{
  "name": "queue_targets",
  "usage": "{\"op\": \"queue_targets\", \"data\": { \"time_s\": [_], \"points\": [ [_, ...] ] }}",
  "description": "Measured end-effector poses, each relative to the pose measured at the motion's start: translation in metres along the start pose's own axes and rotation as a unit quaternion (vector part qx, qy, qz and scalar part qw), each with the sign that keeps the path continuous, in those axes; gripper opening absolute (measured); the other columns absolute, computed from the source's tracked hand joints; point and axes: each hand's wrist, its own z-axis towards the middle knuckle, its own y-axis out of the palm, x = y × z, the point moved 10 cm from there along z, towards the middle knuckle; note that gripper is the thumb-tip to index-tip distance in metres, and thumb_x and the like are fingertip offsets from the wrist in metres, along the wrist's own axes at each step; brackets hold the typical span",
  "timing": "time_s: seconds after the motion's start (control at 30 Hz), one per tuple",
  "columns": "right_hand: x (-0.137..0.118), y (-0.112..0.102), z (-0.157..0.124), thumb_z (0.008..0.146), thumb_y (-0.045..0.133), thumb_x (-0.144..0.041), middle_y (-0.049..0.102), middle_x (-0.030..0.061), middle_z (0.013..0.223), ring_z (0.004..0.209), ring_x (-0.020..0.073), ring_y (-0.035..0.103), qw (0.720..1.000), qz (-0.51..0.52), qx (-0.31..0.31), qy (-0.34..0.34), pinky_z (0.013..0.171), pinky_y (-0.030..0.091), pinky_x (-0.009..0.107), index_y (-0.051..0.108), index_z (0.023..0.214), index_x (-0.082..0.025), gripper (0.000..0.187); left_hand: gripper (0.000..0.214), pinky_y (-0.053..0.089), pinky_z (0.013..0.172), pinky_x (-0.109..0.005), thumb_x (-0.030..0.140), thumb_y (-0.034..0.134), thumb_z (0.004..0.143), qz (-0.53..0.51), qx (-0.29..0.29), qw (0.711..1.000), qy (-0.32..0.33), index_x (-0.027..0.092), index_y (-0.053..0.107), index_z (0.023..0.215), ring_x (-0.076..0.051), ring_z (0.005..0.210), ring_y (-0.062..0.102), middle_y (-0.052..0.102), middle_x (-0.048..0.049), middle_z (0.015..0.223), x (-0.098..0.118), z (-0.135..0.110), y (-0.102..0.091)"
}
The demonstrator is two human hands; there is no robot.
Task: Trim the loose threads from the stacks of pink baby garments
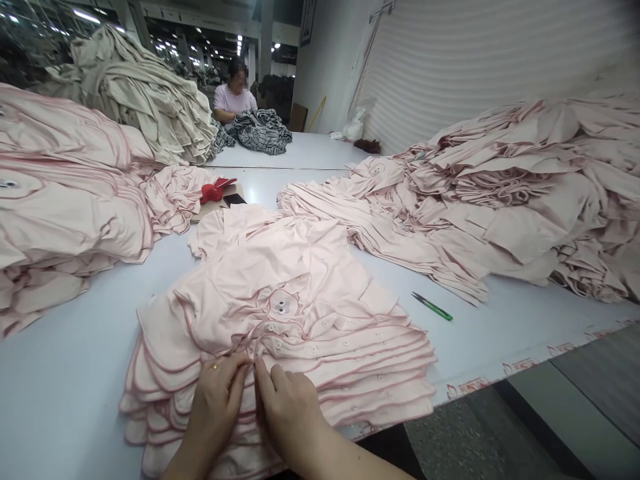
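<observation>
Two hands answer to me at the surface's near edge (470,390): the left hand (215,397) and right hand (293,403) meet closely, each grip pinched on the front edge of the top pink shirt (320,257), which lies on a stack of shirts (370,403). I judge this to be fine work beside the buttons (279,345); I'd anchor the cloth with my left, make small moves with my right, and leave slack against puckering. Green snips (440,311) lie just right of the stack.

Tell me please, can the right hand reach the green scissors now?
Probably yes: the scissors lie uncovered on the table, though the right hand is busy with the pink clothes.
</observation>
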Motion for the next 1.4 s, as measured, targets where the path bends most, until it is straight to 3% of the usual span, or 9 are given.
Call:
{"op": "queue_targets", "data": {
  "time_s": [0.17, 0.37, 0.5, 0.63, 0.77, 0.87, 1.1, 1.23, 1.4],
  "points": [
    [0.001, 0.024, 0.009, 0.075, 0.06, -0.008, 0.064, 0.0087, 0.072, 0.052, 0.0202, 0.059, 0.998, -0.038, -0.046, 0.027, 0.045, 0.041, 0.03, 0.058, 0.121, -0.003, 0.046, 0.02, 0.047, 0.069, -0.031, 0.021, 0.045, 0.093, 0.093, -0.005, 0.995, 0.044, 0.02, 0.063, 0.101, -0.016, 0.069, 0.067, 0.073, -0.0012, 0.082, 0.014, -0.008, 0.013],
    [0.017, -0.009, -0.009, 0.081, 0.055, -0.009, 0.066, 0.0077, 0.084, 0.062, 0.0213, 0.062, 0.993, 0.06, -0.074, -0.064, 0.051, 0.045, 0.031, 0.049, 0.133, -0.008, 0.052, 0.018, 0.043, 0.059, -0.029, 0.022, 0.047, 0.089, 0.081, -0.067, 0.987, -0.118, 0.021, 0.064, 0.083, -0.018, 0.064, 0.067, 0.071, -0.0004, 0.071, -0.016, 0.015, 0.018],
    [0.027, -0.022, 0.004, 0.087, 0.052, -0.016, 0.067, 0.0074, 0.095, 0.074, 0.0194, 0.065, 0.981, 0.187, -0.05, -0.014, 0.06, 0.047, 0.027, 0.047, 0.134, -0.015, 0.047, 0.018, 0.041, 0.057, -0.028, 0.025, 0.046, 0.089, 0.067, -0.072, 0.974, -0.204, 0.023, 0.064, 0.088, -0.019, 0.067, 0.067, 0.072, -0.0003, 0.075, -0.034, 0.026, 0.019],
    [0.037, -0.026, 0.003, 0.091, 0.048, -0.02, 0.067, 0.0054, 0.092, 0.074, 0.0183, 0.064, 0.975, 0.217, -0.04, 0.004, 0.061, 0.046, 0.025, 0.052, 0.128, -0.019, 0.037, 0.022, 0.045, 0.066, -0.03, 0.031, 0.045, 0.091, 0.084, -0.013, 0.988, -0.126, 0.02, 0.064, 0.09, -0.02, 0.073, 0.065, 0.07, -0.0041, 0.08, -0.033, 0.042, 0.009],
    [0.094, -0.041, -0.048, 0.093, 0.043, -0.021, 0.067, 0.0039, 0.085, 0.069, 0.0184, 0.064, 0.977, 0.195, -0.053, 0.072, 0.061, 0.046, 0.027, 0.057, 0.126, -0.02, 0.036, 0.023, 0.043, 0.068, -0.039, 0.032, 0.05, 0.088, 0.235, 0.053, 0.971, -0.007, 0.019, 0.068, 0.092, -0.026, 0.074, 0.058, 0.066, -0.0123, 0.09, -0.001, 0.045, -0.002],
    [0.154, -0.061, -0.1, 0.095, 0.04, -0.02, 0.07, 0.006, 0.088, 0.074, 0.0182, 0.066, 0.97, 0.171, -0.034, 0.171, 0.065, 0.047, 0.026, 0.062, 0.12, -0.018, 0.033, 0.022, 0.043, 0.072, -0.04, 0.031, 0.056, 0.085, 0.173, 0.063, 0.982, 0.047, 0.021, 0.066, 0.103, -0.027, 0.083, 0.058, 0.066, -0.0112, 0.1, 0.048, 0.04, 0.012],
    [0.227, -0.077, -0.171, 0.093, 0.042, -0.02, 0.072, 0.0061, 0.091, 0.076, 0.0192, 0.068, 0.945, 0.126, -0.032, 0.299, 0.065, 0.047, 0.027, 0.066, 0.118, -0.02, 0.035, 0.016, 0.045, 0.07, -0.034, 0.017, 0.048, 0.088, -0.074, -0.162, 0.973, 0.148, 0.022, 0.064, 0.09, -0.02, 0.08, 0.059, 0.064, -0.0039, 0.086, 0.195, 0.057, 0.147],
    [0.238, -0.071, -0.178, 0.093, 0.042, -0.019, 0.071, 0.005, 0.085, 0.072, 0.019, 0.067, 0.95, 0.123, -0.011, 0.288, 0.063, 0.046, 0.027, 0.066, 0.119, -0.02, 0.035, 0.02, 0.045, 0.072, -0.035, 0.014, 0.045, 0.088, -0.073, -0.211, 0.968, 0.117, 0.02, 0.063, 0.081, -0.021, 0.079, 0.058, 0.064, -0.0045, 0.083, 0.212, 0.074, 0.19],
    [0.251, -0.066, -0.181, 0.092, 0.044, -0.018, 0.071, 0.0054, 0.083, 0.07, 0.0168, 0.066, 0.953, 0.15, 0.017, 0.262, 0.062, 0.044, 0.024, 0.066, 0.117, -0.019, 0.033, 0.016, 0.045, 0.073, -0.036, 0.018, 0.049, 0.087, -0.073, -0.191, 0.973, 0.104, 0.021, 0.065, 0.082, -0.021, 0.08, 0.057, 0.063, -0.0047, 0.084, 0.213, 0.075, 0.193]
  ]
}}
